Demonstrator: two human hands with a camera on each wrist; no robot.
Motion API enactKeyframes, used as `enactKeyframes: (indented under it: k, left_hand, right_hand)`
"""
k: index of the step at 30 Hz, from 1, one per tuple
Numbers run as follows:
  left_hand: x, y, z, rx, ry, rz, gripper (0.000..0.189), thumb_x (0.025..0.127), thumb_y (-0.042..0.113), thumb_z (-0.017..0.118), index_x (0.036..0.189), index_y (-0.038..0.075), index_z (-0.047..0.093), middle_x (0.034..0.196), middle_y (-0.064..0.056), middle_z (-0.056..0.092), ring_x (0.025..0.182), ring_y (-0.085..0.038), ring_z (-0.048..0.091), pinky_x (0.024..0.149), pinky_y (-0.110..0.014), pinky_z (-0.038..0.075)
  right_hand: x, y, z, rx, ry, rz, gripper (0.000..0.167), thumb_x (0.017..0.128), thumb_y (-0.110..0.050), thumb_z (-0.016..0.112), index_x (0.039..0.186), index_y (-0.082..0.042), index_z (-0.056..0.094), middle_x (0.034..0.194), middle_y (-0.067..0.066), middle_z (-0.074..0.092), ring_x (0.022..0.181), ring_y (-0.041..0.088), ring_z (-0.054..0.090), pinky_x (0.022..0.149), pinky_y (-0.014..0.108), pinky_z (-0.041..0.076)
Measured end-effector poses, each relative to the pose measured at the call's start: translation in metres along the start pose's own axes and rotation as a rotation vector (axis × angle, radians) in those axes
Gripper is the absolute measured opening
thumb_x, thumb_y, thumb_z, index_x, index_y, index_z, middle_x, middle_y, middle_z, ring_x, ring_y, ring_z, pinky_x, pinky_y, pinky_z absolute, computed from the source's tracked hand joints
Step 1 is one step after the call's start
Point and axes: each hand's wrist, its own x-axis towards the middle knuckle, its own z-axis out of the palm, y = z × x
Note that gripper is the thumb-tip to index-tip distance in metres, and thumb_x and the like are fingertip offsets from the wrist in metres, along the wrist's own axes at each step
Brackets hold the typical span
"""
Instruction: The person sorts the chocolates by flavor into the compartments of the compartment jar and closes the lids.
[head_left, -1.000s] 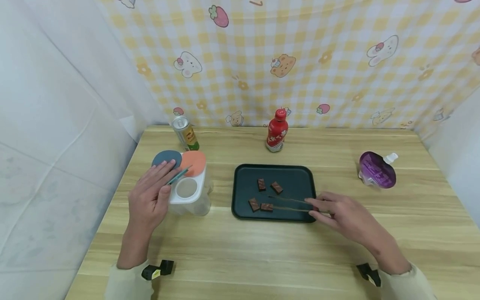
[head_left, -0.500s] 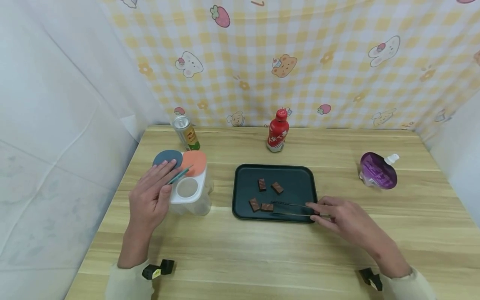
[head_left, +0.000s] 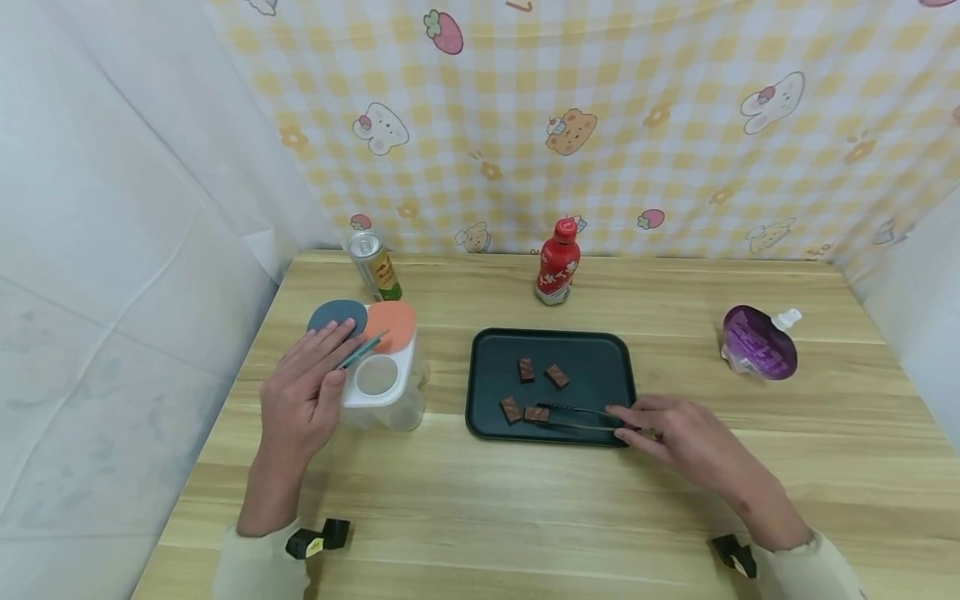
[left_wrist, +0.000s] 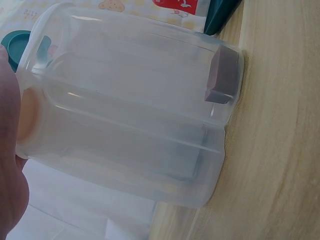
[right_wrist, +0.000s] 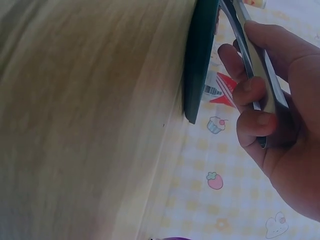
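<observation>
While the left hand [head_left: 303, 400] lies on the box [head_left: 405, 412] at left, fingers straight, the right hand [head_left: 678, 429] grips tongs [right_wrist: 258, 62]

Over the tray [head_left: 600, 362], their tips lie beside the near-right chocolate [head_left: 536, 414], contact hard to tell. A dark block [left_wrist: 223, 75] shows blurred through the box's cloudy wall.

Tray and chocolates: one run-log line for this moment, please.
left hand: on container; right hand: holding tongs; tongs: tips flanking one chocolate, contact unclear; tray: four chocolates; container: brown block inside
</observation>
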Motion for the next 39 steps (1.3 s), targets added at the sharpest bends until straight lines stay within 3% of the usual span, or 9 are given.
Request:
enactKeyframes:
  k: [6, 12, 19, 26, 31, 39]
  left_hand:
    - [0.0, 0.0, 0.0, -0.009, 0.003, 0.0, 0.058, 0.11, 0.046, 0.043, 0.116, 0.0, 0.078, 0.125, -0.013, 0.071, 0.118, -0.038, 0.066, 0.113, -0.044, 0.042]
    - [-0.001, 0.0, 0.001, -0.011, 0.002, -0.008, 0.06, 0.11, 0.048, 0.042, 0.115, 0.0, 0.078, 0.124, -0.014, 0.071, 0.115, -0.042, 0.067, 0.113, -0.043, 0.042]
    - [-0.002, -0.001, 0.0, -0.008, -0.009, -0.013, 0.059, 0.11, 0.047, 0.042, 0.117, 0.001, 0.077, 0.126, -0.013, 0.07, 0.118, -0.039, 0.066, 0.113, -0.043, 0.041]
    - [-0.002, -0.002, 0.0, -0.009, -0.019, -0.011, 0.058, 0.11, 0.047, 0.042, 0.118, 0.001, 0.077, 0.128, -0.011, 0.07, 0.122, -0.033, 0.064, 0.114, -0.043, 0.041]
    - [-0.002, -0.001, 0.0, -0.01, -0.023, -0.016, 0.059, 0.11, 0.047, 0.042, 0.118, 0.001, 0.077, 0.128, -0.012, 0.07, 0.121, -0.036, 0.064, 0.114, -0.042, 0.04]
    - [-0.002, 0.0, 0.0, -0.011, -0.014, -0.017, 0.06, 0.11, 0.048, 0.041, 0.118, 0.001, 0.077, 0.126, -0.013, 0.07, 0.117, -0.041, 0.066, 0.114, -0.041, 0.04]
  right_hand:
    - [0.001, -0.001, 0.0, -0.015, 0.029, -0.043, 0.031, 0.089, -0.008, 0.08, 0.121, -0.007, 0.078, 0.093, -0.003, 0.074, 0.068, -0.005, 0.054, 0.06, 0.023, 0.054]
    - [0.002, 0.001, 0.001, -0.062, 0.056, -0.082, 0.032, 0.086, -0.006, 0.081, 0.118, -0.007, 0.078, 0.099, 0.004, 0.078, 0.085, 0.015, 0.073, 0.072, 0.038, 0.062]
    - [0.002, 0.002, 0.003, -0.086, 0.07, -0.107, 0.033, 0.086, -0.005, 0.081, 0.118, -0.007, 0.079, 0.101, 0.004, 0.078, 0.088, 0.019, 0.075, 0.074, 0.041, 0.062]
    - [0.001, 0.004, 0.002, -0.107, 0.093, -0.147, 0.029, 0.087, -0.008, 0.079, 0.116, -0.006, 0.079, 0.099, 0.005, 0.078, 0.085, 0.018, 0.075, 0.071, 0.039, 0.063]
    - [0.003, 0.004, -0.005, -0.128, 0.139, -0.181, 0.023, 0.097, -0.019, 0.073, 0.115, -0.006, 0.08, 0.098, 0.007, 0.078, 0.082, 0.019, 0.075, 0.067, 0.038, 0.062]
    - [0.021, -0.005, -0.019, -0.08, 0.268, -0.249, 0.041, 0.108, -0.036, 0.057, 0.112, -0.002, 0.08, 0.093, 0.005, 0.078, 0.072, 0.012, 0.072, 0.059, 0.029, 0.059]
